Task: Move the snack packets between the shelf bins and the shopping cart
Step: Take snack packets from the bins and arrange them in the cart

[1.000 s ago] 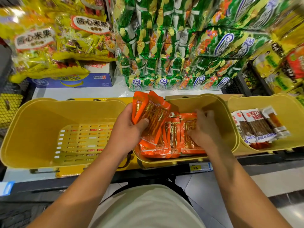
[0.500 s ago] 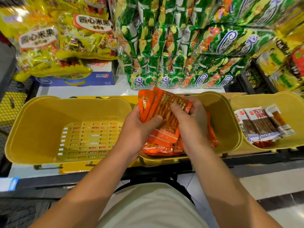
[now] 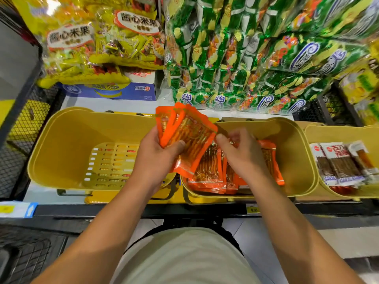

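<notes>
A: What sits at the far left?
B: A black wire rack point(image 3: 14, 152) runs along the edge, and beside it the left yellow bin point(image 3: 61, 152) stands on the shelf with only its slotted floor showing. Behind it lie yellow rice-cracker bags point(image 3: 82, 48) on a blue carton point(image 3: 110, 91).

A: And the left hand?
B: The left hand point(image 3: 155, 158) is over the gap between the left and middle bins. Its thumb and fingers are curled round a fanned bundle of orange snack packets point(image 3: 184, 138), which is tilted and lifted above the bin rims.

A: Where are the other orange packets?
B: More orange packets point(image 3: 209, 171) lie flat in the middle yellow bin point(image 3: 297, 156), stacked against its front wall.

A: What does the right hand do?
B: The right hand point(image 3: 240, 154) hovers over the middle bin, just beside the held bundle. Its fingers are bent, but they are blurred, so whether they pinch a packet cannot be told.

A: Further right?
B: Green snack bags point(image 3: 246, 58) are piled behind. The right yellow bin point(image 3: 332, 191) holds white-and-brown stick packets point(image 3: 340, 162). A price tag point(image 3: 252, 209) sits on the shelf edge below the middle bin
</notes>
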Demonstrator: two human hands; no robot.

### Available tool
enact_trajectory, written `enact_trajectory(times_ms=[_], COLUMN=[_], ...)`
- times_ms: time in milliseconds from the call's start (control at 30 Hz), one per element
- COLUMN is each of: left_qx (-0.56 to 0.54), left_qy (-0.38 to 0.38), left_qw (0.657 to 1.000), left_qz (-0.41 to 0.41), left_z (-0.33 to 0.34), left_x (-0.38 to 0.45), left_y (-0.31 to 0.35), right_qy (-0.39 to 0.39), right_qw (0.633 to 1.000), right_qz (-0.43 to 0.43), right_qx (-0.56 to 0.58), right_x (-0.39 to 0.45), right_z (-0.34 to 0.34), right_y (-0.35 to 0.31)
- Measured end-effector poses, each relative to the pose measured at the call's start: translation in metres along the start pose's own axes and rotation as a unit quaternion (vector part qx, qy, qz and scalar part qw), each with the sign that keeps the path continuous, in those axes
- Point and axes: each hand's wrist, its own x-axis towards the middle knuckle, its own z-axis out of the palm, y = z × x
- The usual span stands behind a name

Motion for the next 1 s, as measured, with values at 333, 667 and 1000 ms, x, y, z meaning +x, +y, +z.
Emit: enact_trajectory(times_ms=[333, 667, 1000], left_qx=[-0.024, -0.018, -0.019], left_qy=[0.061, 0.018, -0.039], left_qw=[0.998, 1.0, 0.998], left_qz=[-0.008, 0.009, 0.054], left_z=[-0.018, -0.011, 0.018], left_x=[0.0, -0.01, -0.023], left_y=[-0.003, 0.004, -0.007], right_qy=[-0.105, 0.073, 0.012], right_qw=[0.97, 0.994, 0.984], right_qz=[0.071, 0.034, 0.032], right_qx=[-0.208, 0.069, 0.173], right_x=[0.002, -0.013, -0.054], right_z=[0.017, -0.031, 0.017], right_y=[0.0, 0.027, -0.015])
